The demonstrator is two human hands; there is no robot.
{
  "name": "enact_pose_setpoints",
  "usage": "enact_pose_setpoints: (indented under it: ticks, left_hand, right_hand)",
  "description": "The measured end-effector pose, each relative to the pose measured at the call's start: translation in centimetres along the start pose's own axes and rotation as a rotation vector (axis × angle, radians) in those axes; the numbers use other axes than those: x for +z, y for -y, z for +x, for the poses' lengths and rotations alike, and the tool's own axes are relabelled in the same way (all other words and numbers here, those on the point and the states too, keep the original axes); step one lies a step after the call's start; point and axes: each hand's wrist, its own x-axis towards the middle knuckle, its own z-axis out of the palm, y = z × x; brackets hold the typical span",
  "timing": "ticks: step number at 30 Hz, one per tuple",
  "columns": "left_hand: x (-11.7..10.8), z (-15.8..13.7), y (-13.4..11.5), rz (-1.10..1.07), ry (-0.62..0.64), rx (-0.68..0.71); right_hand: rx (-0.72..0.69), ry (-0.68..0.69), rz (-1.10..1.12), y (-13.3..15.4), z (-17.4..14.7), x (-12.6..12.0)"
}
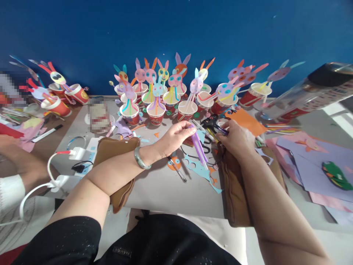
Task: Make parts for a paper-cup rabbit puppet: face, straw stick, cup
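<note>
My left hand (179, 135) is closed, pinching a small bundle of purple straws (199, 147) between thumb and fingers. The straws slant down over the table, with a whitish end at the bottom. My right hand (239, 138) is curled around the handle of a black glue gun (211, 123); its fingertips are partly hidden. Below the hands lie a pen (178, 170), an orange paper face (174, 163) with blue eyes, and cut light-blue paper scraps (200, 169). Behind them stand several paper cups (156, 113) with paper rabbit heads on straw limbs.
Brown cushions (117, 154) lie under both forearms. At the left are a white power strip (88, 162) with cables and another person's arm (24, 165). A clear bottle (300, 97), an orange sheet (245, 122) and coloured paper (311, 162) occupy the right. A blue wall (176, 29) rises behind.
</note>
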Motion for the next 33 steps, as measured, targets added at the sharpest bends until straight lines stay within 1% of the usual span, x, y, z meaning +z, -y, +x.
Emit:
enact_pose_setpoints:
  ticks: [2,4,6,8,10,12,15,17,19,23,26,33]
  left_hand:
    - [-0.1,0.0,0.1,0.022,0.004,0.018]
    - [0.0,-0.1,-0.1,0.055,0.009,0.038]
    - [0.1,-0.1,-0.2,0.081,0.014,0.057]
    - [0.3,-0.1,-0.3,0.092,0.011,0.065]
    - [0.3,0.0,-0.3,0.087,0.007,0.054]
    - [0.2,0.2,-0.2,0.072,0.008,0.043]
    - [-0.1,0.4,0.1,0.073,0.017,0.047]
    - [-0.2,0.4,0.2,0.101,0.007,0.056]
    - [-0.3,0.5,0.4,0.124,-0.029,0.073]
    - [-0.3,0.6,0.5,0.154,-0.087,0.106]
    - [-0.2,0.7,0.4,0.17,-0.079,0.127]
    - [-0.1,0.7,0.3,0.131,-0.051,0.155]
  right_hand:
    - [-0.006,0.025,0.003,0.1,-0.1,-0.1]
    - [-0.024,-0.005,0.126,0.4,-0.5,-0.3]
    - [-0.063,-0.078,0.347,0.9,-1.2,-0.5]
    - [-0.119,-0.186,0.578,1.6,-2.2,-0.7]
    - [-0.175,-0.3,0.722,2.4,-3.5,-0.8]
    - [-0.26,-0.345,0.775,3.1,-4.9,-0.8]
    - [-0.417,-0.356,0.758,3.8,-6.2,-0.3]
    - [-0.523,-0.375,0.736,3.9,-6.6,0.3]
    - [-0.581,-0.393,0.725,3.8,-6.7,1.0]
    - [-0.559,-0.399,0.736,3.8,-6.7,1.7]
    - [-0.523,-0.393,0.756,4.0,-6.8,1.6]
    - [-0.448,-0.345,0.816,4.5,-6.8,1.1]
